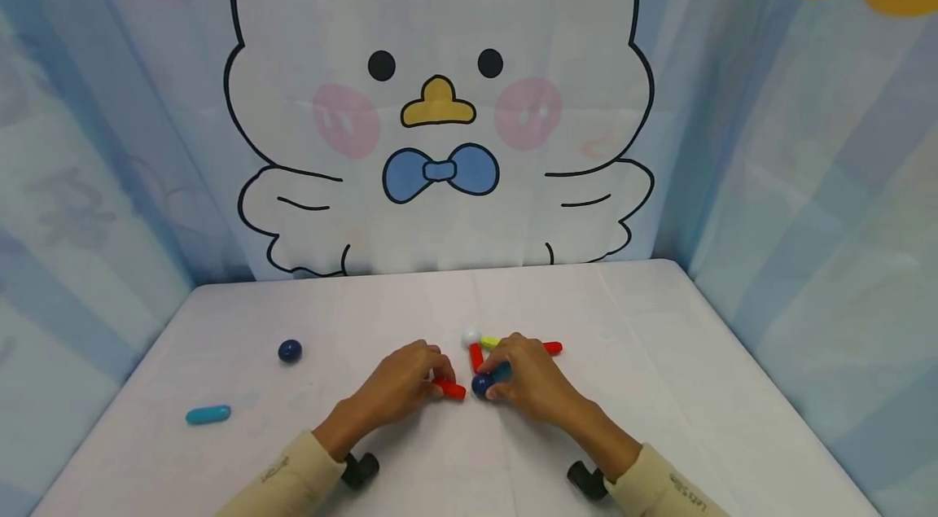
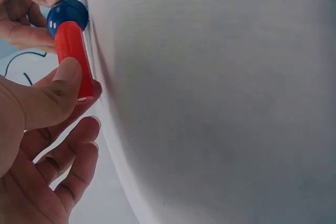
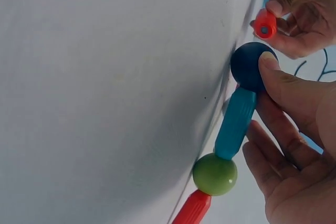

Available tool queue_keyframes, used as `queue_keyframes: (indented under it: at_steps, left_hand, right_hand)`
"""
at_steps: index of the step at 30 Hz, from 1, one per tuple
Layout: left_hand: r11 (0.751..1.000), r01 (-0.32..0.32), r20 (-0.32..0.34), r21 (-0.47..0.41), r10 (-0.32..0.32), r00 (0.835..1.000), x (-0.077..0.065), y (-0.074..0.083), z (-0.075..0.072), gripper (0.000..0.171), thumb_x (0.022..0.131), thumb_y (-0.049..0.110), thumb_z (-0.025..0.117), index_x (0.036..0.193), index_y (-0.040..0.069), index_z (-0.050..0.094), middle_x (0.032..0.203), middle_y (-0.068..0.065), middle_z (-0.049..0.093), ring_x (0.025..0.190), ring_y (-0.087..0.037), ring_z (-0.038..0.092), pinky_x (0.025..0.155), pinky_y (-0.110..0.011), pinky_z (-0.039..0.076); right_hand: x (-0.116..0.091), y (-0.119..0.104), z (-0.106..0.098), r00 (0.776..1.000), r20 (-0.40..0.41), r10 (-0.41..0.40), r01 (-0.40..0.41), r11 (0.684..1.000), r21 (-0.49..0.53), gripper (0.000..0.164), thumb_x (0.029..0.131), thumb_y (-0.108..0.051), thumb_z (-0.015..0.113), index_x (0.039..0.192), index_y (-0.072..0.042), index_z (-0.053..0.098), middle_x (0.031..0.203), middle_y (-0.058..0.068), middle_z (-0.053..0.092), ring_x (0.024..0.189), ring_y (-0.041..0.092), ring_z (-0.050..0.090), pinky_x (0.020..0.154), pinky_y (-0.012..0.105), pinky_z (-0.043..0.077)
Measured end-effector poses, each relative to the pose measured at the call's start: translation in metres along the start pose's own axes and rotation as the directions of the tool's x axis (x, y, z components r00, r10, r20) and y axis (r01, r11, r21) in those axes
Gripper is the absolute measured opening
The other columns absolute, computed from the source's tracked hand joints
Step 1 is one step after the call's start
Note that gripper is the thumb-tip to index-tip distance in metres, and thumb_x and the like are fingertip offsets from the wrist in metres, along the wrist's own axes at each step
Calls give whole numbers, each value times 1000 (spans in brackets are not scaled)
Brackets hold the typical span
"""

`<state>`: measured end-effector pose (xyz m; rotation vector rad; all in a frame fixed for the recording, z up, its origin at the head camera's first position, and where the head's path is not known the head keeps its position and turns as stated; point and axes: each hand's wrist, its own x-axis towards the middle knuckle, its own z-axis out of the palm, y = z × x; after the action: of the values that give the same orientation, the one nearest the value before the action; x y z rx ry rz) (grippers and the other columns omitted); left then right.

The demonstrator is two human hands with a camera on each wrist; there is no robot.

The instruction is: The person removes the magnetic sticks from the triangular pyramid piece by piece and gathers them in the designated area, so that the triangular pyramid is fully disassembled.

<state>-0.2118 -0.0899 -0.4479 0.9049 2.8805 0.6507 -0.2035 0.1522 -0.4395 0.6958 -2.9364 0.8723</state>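
Observation:
My left hand (image 1: 401, 378) pinches a red magnetic rod (image 1: 450, 391) between thumb and fingers, its free end pointing toward the right hand. Just across a small gap in the head view, my right hand (image 1: 535, 378) holds a dark blue ball (image 1: 481, 385) with thumb and fingers. In the right wrist view a teal rod (image 3: 235, 124) joins that ball to a green ball (image 3: 215, 174), followed by another red rod (image 3: 192, 209). Beyond the right hand lie a white ball (image 1: 471, 336), a yellow-green rod (image 1: 490, 343) and a red rod (image 1: 476, 358), partly hidden by the fingers.
On the left of the white table (image 1: 586, 297) lie a loose dark blue ball (image 1: 290, 351) and a light blue rod (image 1: 208, 414). A printed cloth (image 1: 440, 232) hangs behind the table's far edge, with more cloth at both sides.

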Motion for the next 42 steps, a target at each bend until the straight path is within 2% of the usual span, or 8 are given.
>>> queue_keyframes:
  at_steps: [6, 15, 24, 28, 38, 42]
  left_hand:
    - [998, 67, 11, -7, -67, 998, -10, -4, -5, 21, 89, 7, 84, 105, 21, 82, 95, 11, 73, 96, -11, 61, 90, -35, 60]
    - [984, 180, -57, -7, -180, 982, -46, -16, -22, 25, 86, 4, 87, 99, 24, 80, 93, 13, 70, 90, -9, 58, 83, -30, 58]
    - [949, 315, -111, -1, -314, 943, -81, -31, -42, 28, 83, 7, 89, 99, 28, 79, 95, 14, 68, 87, -7, 56, 84, -30, 57]
    - [937, 350, -133, -3, -347, 928, -100, -40, -52, 29, 83, 6, 89, 102, 25, 79, 96, 11, 68, 86, -8, 56, 83, -31, 58]
    - [914, 405, -189, 31, -392, 900, -150, -76, -71, 30, 80, 10, 92, 104, 23, 80, 95, 7, 69, 86, -12, 56, 73, -21, 53]
    - [887, 460, -173, 47, -446, 878, -168, -89, -76, 28, 80, 11, 92, 104, 20, 81, 94, 6, 68, 86, -13, 57, 73, -25, 55]
  right_hand:
    - [0, -1, 1, 1000, -2, 10, -10, 1000, -9, 29, 78, -11, 95, 104, -15, 85, 107, 1, 77, 112, 21, 65, 101, 46, 58]
    - [-1, 2, 6, 1000, -13, 0, 0, 1000, -15, 29, 76, -11, 96, 102, -15, 85, 102, -3, 77, 107, 17, 64, 98, 44, 57]
    - [-3, 4, 3, 1000, -24, -19, 19, 1000, -7, 29, 76, -12, 96, 103, -16, 85, 101, -4, 77, 107, 16, 64, 98, 44, 57]
    - [-2, 3, 2, 999, -26, -28, 28, 1000, 5, 29, 76, -11, 95, 103, -15, 85, 101, -3, 77, 106, 16, 64, 98, 45, 57]
    - [1, 1, 2, 1000, -19, -25, 25, 999, 24, 28, 76, -13, 96, 102, -16, 85, 101, -3, 77, 105, 16, 64, 97, 45, 54]
    - [2, 1, 2, 1000, -3, -7, 7, 1000, 22, 29, 77, -15, 96, 103, -17, 85, 101, -4, 76, 106, 16, 63, 97, 45, 53]
